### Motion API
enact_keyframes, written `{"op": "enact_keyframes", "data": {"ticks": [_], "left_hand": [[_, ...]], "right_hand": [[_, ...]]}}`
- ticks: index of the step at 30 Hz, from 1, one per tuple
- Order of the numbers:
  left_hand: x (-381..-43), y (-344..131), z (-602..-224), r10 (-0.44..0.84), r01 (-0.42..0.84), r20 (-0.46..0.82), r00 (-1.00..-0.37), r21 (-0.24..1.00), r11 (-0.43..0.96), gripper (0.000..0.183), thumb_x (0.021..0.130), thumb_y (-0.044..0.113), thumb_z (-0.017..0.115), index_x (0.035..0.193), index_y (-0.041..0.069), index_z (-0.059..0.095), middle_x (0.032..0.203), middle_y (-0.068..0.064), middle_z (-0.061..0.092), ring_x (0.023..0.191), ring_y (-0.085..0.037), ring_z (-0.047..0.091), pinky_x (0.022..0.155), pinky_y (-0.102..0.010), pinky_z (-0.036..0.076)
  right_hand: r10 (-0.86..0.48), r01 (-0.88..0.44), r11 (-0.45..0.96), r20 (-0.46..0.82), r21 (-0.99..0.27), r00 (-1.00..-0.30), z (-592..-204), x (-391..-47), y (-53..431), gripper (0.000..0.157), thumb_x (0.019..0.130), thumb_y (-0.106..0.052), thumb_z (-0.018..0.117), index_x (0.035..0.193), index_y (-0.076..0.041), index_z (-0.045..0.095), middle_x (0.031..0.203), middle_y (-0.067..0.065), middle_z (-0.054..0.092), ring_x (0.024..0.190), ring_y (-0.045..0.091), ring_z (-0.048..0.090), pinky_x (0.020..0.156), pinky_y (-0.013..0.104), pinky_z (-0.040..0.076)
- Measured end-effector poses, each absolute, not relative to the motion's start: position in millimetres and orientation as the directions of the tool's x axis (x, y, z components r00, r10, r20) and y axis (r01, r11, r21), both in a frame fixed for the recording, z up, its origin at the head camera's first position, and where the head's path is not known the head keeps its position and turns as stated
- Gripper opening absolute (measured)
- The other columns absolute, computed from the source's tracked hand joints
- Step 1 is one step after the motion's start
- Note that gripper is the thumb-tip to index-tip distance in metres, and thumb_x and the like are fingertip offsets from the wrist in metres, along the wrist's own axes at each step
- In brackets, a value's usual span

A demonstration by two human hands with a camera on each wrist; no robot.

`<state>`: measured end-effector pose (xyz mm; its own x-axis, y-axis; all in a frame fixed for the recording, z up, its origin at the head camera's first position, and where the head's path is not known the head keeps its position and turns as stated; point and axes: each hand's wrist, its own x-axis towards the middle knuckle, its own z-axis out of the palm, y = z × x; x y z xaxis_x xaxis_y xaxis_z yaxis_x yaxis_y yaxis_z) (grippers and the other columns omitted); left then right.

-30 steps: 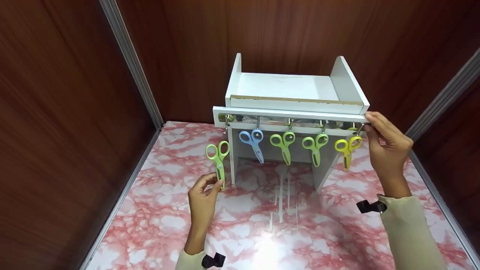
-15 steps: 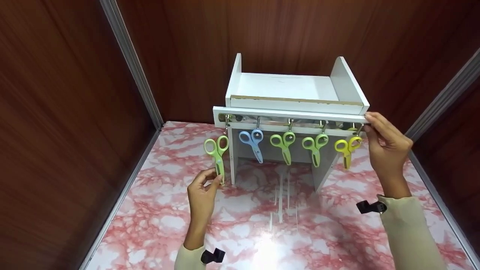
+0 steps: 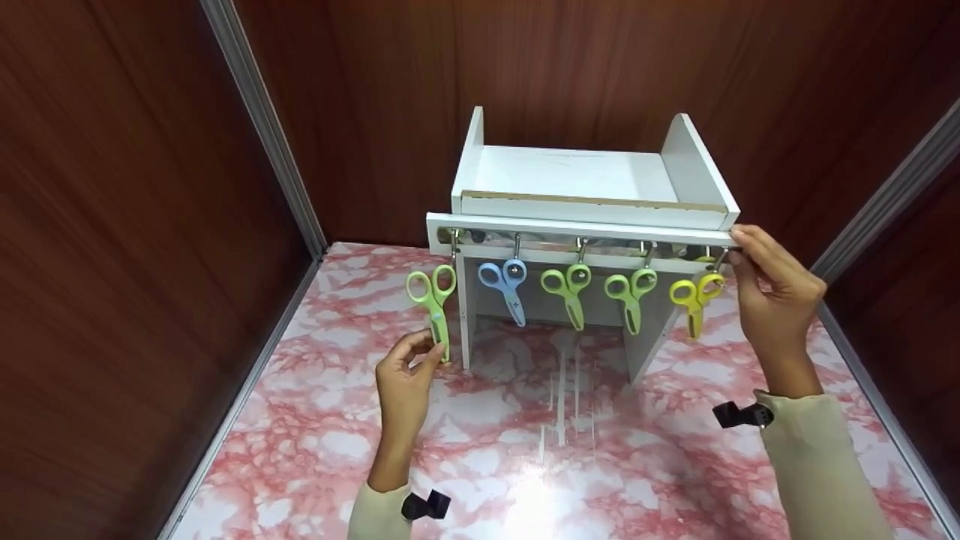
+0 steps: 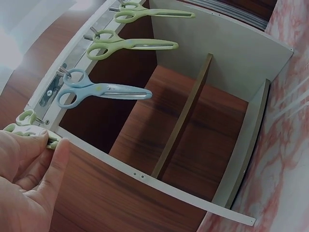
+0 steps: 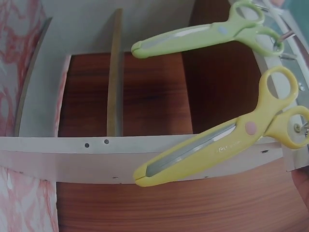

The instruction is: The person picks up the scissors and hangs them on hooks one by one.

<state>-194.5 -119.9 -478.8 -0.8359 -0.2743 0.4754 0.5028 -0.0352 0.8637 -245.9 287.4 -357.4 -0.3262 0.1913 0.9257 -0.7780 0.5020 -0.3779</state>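
My left hand [image 3: 403,386] pinches light green scissors [image 3: 439,322] near the blade tip, handles upward. Their right finger loop is close to the leftmost hook [image 3: 454,244]; whether it touches cannot be told. My right hand [image 3: 780,296] grips the right end of the white hook rail [image 3: 555,225] between thumb and fingers. From the rail's other hooks hang blue scissors [image 3: 513,296], two more green scissors [image 3: 572,304] and yellow scissors [image 3: 694,309], blades down. In the left wrist view, my left hand [image 4: 24,183] covers most of the green scissors' blades.
Behind the rail stands a white shelf unit [image 3: 570,172] with upright side panels and an open lower part. It rests on a red-and-white marbled table [image 3: 330,442]. Brown wood-look panels [image 3: 375,90] surround the table at the back and sides.
My left hand has raised the green scissors slightly, bringing the finger loops nearer the leftmost hook. The right hand and the hanging scissors stay where they were.
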Motion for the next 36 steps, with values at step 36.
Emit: {"op": "enact_keyframes", "data": {"ticks": [36], "left_hand": [[-206.4,-116.3,-477.6,-0.245,0.483,0.449,-0.859,0.87,-0.098,0.019,0.092,0.001,0.073,0.109,-0.007,0.071,0.095,-0.021,0.067,0.086,-0.021,0.067,0.07,-0.045,0.064]], "right_hand": [[0.193,-0.787,0.501,0.933,-0.36,-0.304,-358.0,-247.1,289.0,0.028,0.081,0.024,0.069,0.103,0.008,0.077,0.108,0.025,0.073,0.101,0.026,0.072,0.085,0.018,0.058]]}}
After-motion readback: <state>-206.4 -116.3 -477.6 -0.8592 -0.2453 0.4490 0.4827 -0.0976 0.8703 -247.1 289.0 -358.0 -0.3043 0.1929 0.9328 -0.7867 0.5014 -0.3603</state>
